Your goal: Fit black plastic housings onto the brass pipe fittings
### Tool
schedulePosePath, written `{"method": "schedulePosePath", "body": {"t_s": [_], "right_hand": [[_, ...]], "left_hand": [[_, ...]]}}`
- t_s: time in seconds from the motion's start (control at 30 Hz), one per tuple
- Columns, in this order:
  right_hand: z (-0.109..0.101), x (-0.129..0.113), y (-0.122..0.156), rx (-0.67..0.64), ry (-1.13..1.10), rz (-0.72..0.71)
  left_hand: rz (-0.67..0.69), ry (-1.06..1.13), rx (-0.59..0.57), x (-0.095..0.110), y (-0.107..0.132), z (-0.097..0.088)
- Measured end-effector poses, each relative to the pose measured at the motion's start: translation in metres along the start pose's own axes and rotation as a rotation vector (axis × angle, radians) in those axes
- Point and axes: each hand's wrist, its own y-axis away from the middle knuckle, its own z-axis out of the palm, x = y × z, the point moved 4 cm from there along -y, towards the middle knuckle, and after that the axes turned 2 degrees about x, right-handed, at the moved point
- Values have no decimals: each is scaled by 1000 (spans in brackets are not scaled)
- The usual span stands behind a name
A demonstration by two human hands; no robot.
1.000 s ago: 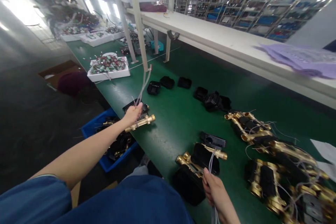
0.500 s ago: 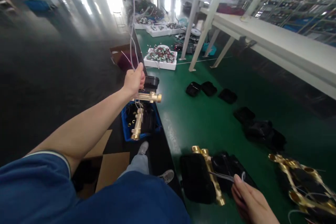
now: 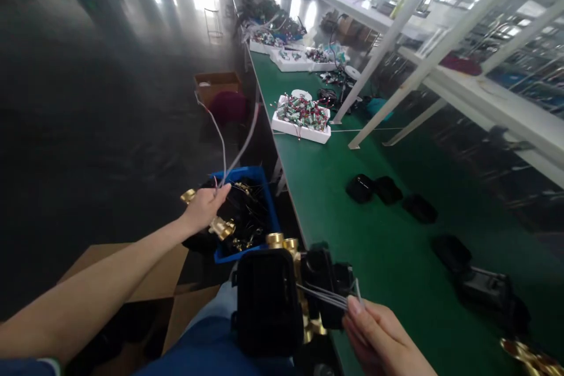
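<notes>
My left hand is stretched out over a blue bin on the floor beside the green table. It grips a brass fitting by its thin white wires, which stick up above my fingers. My right hand is low at the table's near edge and pinches the white wires of a black module on a brass body, lifted off the table in front of me. The bin holds several black and brass parts.
Black plastic covers lie along the green table. A white foam tray of small red and green parts sits further back, with more trays behind it. Flat cardboard lies on the floor by the bin. White shelf posts rise at right.
My left hand has carried the brass fitting off the table edge and down over the blue bin. My right hand has lifted the black and brass assembly off the table. My view has swung left.
</notes>
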Motion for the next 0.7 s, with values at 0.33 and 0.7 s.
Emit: {"method": "schedulePosePath", "body": {"t_s": [0.33, 0.7], "right_hand": [[123, 6, -223, -268, 164, 124], [180, 129, -506, -140, 690, 163]], "left_hand": [[-209, -7, -154, -192, -108, 97], [-456, 83, -286, -373, -176, 221]]}}
